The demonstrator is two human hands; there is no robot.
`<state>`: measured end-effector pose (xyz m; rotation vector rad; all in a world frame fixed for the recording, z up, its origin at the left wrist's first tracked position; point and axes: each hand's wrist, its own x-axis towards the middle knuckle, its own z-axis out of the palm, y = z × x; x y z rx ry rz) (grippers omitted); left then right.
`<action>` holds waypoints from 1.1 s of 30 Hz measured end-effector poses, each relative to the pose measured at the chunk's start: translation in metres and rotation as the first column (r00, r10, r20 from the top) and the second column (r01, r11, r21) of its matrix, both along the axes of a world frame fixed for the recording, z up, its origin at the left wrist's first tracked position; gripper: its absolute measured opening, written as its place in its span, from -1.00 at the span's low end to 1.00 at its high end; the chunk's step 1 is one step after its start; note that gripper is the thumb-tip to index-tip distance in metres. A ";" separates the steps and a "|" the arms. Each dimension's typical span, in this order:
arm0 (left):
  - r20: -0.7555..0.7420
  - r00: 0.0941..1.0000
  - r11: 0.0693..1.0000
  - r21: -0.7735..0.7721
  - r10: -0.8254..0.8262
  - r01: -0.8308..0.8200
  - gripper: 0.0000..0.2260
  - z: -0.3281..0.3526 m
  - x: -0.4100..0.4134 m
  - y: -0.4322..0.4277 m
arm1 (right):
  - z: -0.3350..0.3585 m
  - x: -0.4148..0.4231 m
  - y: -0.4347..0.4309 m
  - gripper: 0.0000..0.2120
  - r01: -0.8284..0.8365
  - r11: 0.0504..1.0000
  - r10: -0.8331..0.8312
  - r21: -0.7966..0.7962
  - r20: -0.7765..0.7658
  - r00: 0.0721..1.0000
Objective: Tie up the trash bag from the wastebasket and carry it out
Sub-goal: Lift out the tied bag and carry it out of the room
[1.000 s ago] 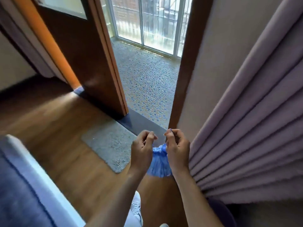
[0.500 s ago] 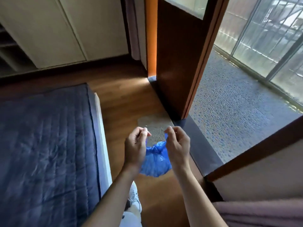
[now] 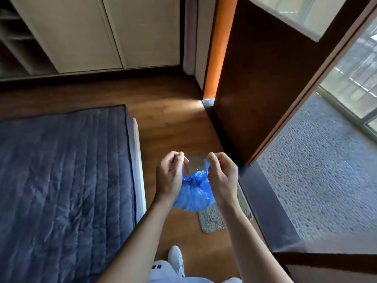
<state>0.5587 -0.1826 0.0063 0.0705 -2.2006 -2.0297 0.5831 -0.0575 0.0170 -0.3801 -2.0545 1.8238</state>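
Head view, looking down past both forearms. Small crinkled blue plastic trash bag (image 3: 193,193) hangs in mid-air between the two hands, above the wood-plank floor (image 3: 173,127) and a speckled grey doormat (image 3: 212,220). Left hand (image 3: 170,176) pinches one upper edge of the bag between thumb and fingertips; right hand (image 3: 221,174) pinches the opposite edge the same way. Both hands are closed tight on the plastic, knuckles raised, held a little apart, with the bag's gathered neck sagging between them. Bag's rounded bottom bulges below wrist level, touching neither floor nor mat.

To the left: a bed with a quilted dark navy cover (image 3: 61,180), its pale side panel just beside the left forearm. To the right: a dark brown wooden door (image 3: 261,82) stands open onto a pebble-patterned balcony floor (image 3: 318,170). A white sneaker (image 3: 176,260) shows at the bottom, planted on the wood floor.
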 end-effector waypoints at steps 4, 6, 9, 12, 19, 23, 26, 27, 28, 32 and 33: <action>-0.002 0.999 0.999 0.003 0.036 -0.036 -0.72 -0.001 -0.041 -0.022 | -0.001 -0.042 -0.018 -0.76 -0.029 1.000 0.030 -0.011 0.029 0.999; -0.014 0.998 0.999 0.001 0.055 -0.055 -0.73 -0.004 -0.057 -0.030 | -0.001 -0.061 -0.024 -0.75 -0.054 0.998 0.055 -0.018 0.041 0.998; 0.000 0.997 0.996 0.014 0.083 -0.083 -0.73 -0.007 -0.081 -0.038 | -0.002 -0.093 -0.032 -0.75 -0.078 0.997 0.078 0.001 0.050 0.996; 0.043 0.995 0.994 0.052 0.094 -0.096 -0.74 -0.011 -0.109 -0.043 | -0.007 -0.127 -0.040 -0.75 -0.099 0.995 0.099 -0.002 0.079 0.992; 0.058 0.987 0.986 0.051 0.153 -0.156 -0.73 -0.019 -0.204 -0.048 | -0.010 -0.229 -0.043 -0.74 -0.182 0.983 0.184 -0.029 0.091 0.979; 0.044 0.974 0.975 0.023 0.221 -0.222 -0.72 -0.014 -0.275 -0.040 | -0.004 -0.304 -0.037 -0.74 -0.253 0.966 0.257 -0.055 0.085 0.963; 0.013 0.957 0.957 -0.011 0.290 -0.290 -0.74 -0.006 -0.329 -0.034 | 0.005 -0.363 -0.030 -0.72 -0.275 0.960 0.278 -0.048 0.076 0.958; 0.011 0.953 0.953 -0.016 0.302 -0.302 -0.75 -0.004 -0.346 -0.032 | 0.007 -0.382 -0.028 -0.72 -0.277 0.960 0.279 -0.041 0.079 0.957; 0.009 0.950 0.950 -0.018 0.312 -0.311 -0.75 -0.004 -0.362 -0.031 | 0.008 -0.399 -0.027 -0.72 -0.282 0.959 0.284 -0.040 0.080 0.955; 0.004 0.942 0.942 -0.012 0.337 -0.337 -0.73 -0.005 -0.411 -0.030 | 0.011 -0.456 -0.023 -0.69 -0.302 0.951 0.307 -0.072 0.068 0.949; 0.002 0.940 0.940 -0.010 0.340 -0.340 -0.73 -0.005 -0.421 -0.031 | 0.011 -0.467 -0.024 -0.69 -0.304 0.951 0.308 -0.063 0.068 0.949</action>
